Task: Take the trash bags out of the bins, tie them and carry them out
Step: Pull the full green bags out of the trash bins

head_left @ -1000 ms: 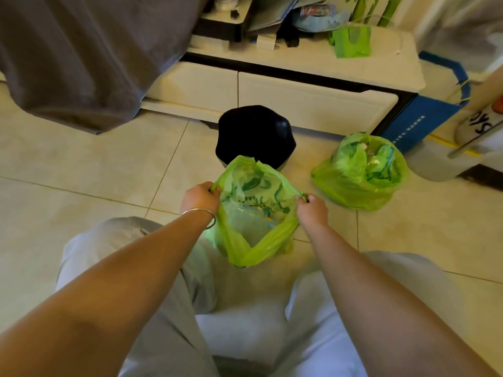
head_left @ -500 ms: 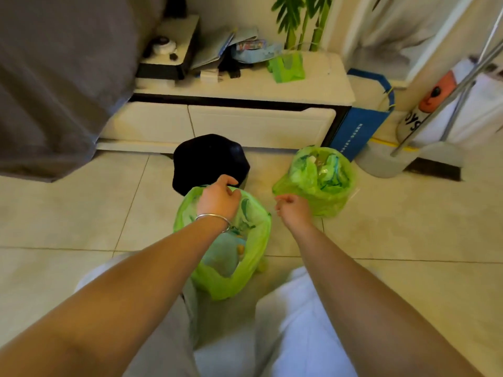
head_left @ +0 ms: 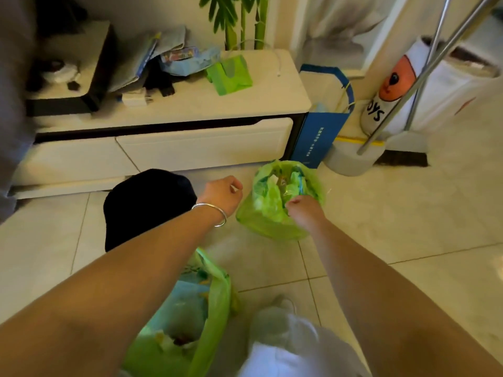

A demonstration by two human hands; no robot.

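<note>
Two green trash bags stand open on the tiled floor. The near green bag (head_left: 209, 303) sits between my knees, partly under my left forearm, with rubbish showing inside and nobody holding it. The far green bag (head_left: 268, 216) sits right of the black bin (head_left: 147, 202), which has a dark liner. My left hand (head_left: 221, 193), with a silver bangle on the wrist, hovers between the bin and the far bag; its fingers are curled and it holds nothing. My right hand (head_left: 302, 210) rests on the far bag's near rim with its fingers closed on the plastic.
A low white TV cabinet (head_left: 206, 140) with clutter on top runs behind the bin. A blue paper bag (head_left: 315, 137), a grey dustpan (head_left: 351, 161) and a broom (head_left: 402, 156) with metal poles stand at the right. Grey fabric hangs at the far left.
Both hands let go of the near bag, which now stands on the floor. They moved forward and right to the far bag, where the right hand has closed on the rim.
</note>
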